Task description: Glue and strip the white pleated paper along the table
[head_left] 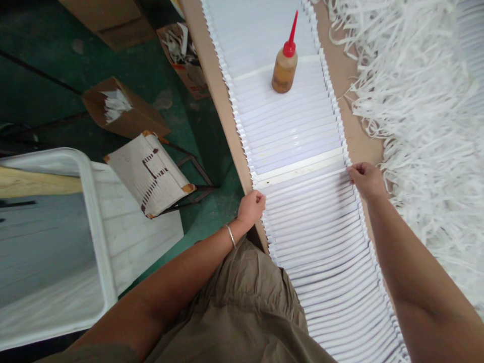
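Note:
A long row of overlapping white slats point(315, 217) runs along the table, with small notched ends down both sides. My left hand point(251, 207) is closed in a pinch at the left ends of the slats. Opposite it, my right hand point(367, 180) pinches the right end of a white slat; its fingertips partly hide that end. Just beyond my hands, a cream-coloured strip point(302, 171) with a small dark spot crosses the row. Farther up, a bottle of amber liquid point(284, 70) with a red pointed nozzle stands upright on the slats.
A big heap of thin white strips point(423, 111) covers the table's right side. Left of the brown table edge point(223, 108) are a padded stool point(151, 174), an open carton of white pieces point(128, 118), another carton point(189, 75) and a large white plastic tub point(96, 227).

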Motion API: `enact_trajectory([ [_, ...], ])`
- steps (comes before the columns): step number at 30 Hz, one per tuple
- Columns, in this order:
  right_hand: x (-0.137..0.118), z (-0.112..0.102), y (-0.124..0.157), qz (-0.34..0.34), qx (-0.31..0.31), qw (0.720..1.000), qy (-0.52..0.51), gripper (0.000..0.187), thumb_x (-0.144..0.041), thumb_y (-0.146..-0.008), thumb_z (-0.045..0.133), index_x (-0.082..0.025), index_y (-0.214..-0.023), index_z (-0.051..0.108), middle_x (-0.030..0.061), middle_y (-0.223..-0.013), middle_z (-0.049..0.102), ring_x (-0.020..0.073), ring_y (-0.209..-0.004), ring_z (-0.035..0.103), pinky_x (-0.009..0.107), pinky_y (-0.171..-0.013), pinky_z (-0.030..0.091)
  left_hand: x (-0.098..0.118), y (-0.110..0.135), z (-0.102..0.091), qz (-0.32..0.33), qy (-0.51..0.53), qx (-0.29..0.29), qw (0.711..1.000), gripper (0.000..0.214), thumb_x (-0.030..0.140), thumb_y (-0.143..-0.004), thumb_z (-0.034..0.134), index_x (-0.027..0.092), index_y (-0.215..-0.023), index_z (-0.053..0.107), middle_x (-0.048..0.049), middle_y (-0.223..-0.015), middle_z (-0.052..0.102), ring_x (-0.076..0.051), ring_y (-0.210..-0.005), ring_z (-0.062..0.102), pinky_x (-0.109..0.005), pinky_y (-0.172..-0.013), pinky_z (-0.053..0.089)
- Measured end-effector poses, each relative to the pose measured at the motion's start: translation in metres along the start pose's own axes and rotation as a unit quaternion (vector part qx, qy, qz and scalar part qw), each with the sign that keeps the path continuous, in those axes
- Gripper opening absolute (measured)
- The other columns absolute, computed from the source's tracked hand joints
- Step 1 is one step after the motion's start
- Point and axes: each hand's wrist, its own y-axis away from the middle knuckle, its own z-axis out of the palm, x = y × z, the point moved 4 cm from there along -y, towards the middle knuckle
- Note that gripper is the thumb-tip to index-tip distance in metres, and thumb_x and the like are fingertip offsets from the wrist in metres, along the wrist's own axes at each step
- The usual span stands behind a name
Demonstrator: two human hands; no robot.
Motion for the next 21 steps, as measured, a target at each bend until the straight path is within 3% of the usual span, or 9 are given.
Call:
enact_trajectory([
  [6,-0.002,0.010,-0.001,0.040,0.004,0.997,-0.061,0.023,-0.040,-0.080,0.064,-0.018,-0.087,0.063,0.0000,-0.065,0.062,0.0144,-0.056,0.056,0.030,-0.060,0.052,0.003,0.001,-0.002,0.005,-0.014,0.009,1.000,0.019,0.026,-0.092,0.054,0.020,-0.075,0.056,0.0022,-0.061,0.064,-0.013,-0.051,0.059,-0.024,-0.061,0.044],
  [14,-0.008,0.015,-0.003,0.026,0.014,1.000,0.011,0.013,-0.035,-0.082,0.060,-0.022,-0.082,0.061,0.0038,-0.070,0.067,0.0197,-0.063,0.061,0.033,-0.066,0.051,0.008,0.003,-0.005,-0.001,-0.013,0.012,1.000,0.018,0.024,-0.092,0.053,0.020,-0.074,0.056,0.0027,-0.058,0.063,-0.013,-0.050,0.059,-0.024,-0.059,0.043],
  [21,-0.008,0.018,-0.004,-0.009,0.029,0.998,0.061,0.015,-0.036,-0.082,0.059,-0.021,-0.084,0.063,0.0078,-0.079,0.072,0.0215,-0.072,0.063,0.034,-0.074,0.050,0.011,0.005,-0.006,-0.012,-0.018,0.012,1.000,0.018,0.025,-0.092,0.054,0.020,-0.074,0.056,0.0025,-0.060,0.064,-0.013,-0.050,0.058,-0.024,-0.059,0.042],
])
